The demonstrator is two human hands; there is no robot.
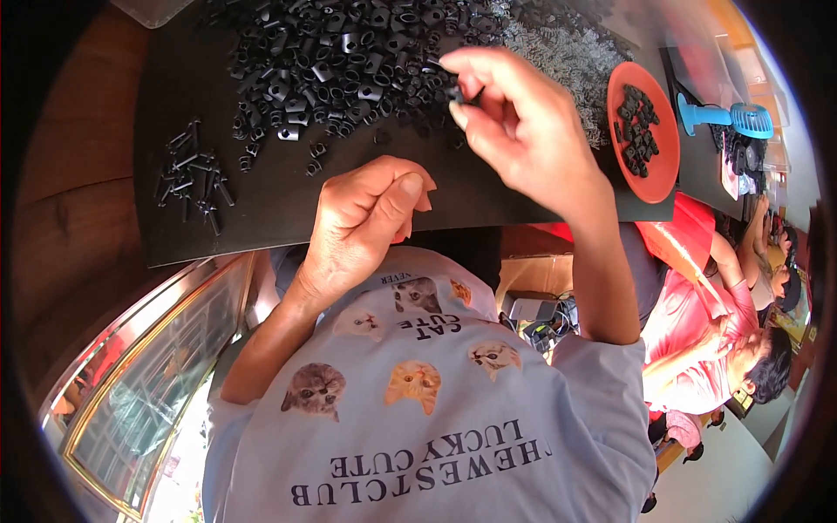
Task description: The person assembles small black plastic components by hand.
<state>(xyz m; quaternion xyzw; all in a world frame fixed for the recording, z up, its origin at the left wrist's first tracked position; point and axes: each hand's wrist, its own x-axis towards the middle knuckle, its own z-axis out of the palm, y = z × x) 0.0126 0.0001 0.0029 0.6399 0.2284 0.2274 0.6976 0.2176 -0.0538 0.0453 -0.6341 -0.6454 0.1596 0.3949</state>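
My left hand [366, 205] is closed just in front of the table's near edge, thumb pressed onto the curled fingers. Whatever it holds, if anything, is hidden. Over the near side of a large heap of small black plastic fittings [327, 65], my right hand [519, 122] has its thumb and fingers curled round a small black part [455, 92]. That part is hard to tell from the dark heap behind it. The fittings look like short rings and tubes with holes.
Black pin-like pieces [193, 174] lie loose at the left of the black tabletop [261, 209]. Beside the heap is a pile of small clear or silvery pieces [558, 61]. An orange dish [667, 166] holds small black parts. Past it are a blue fan [750, 120] and seated people [697, 340].
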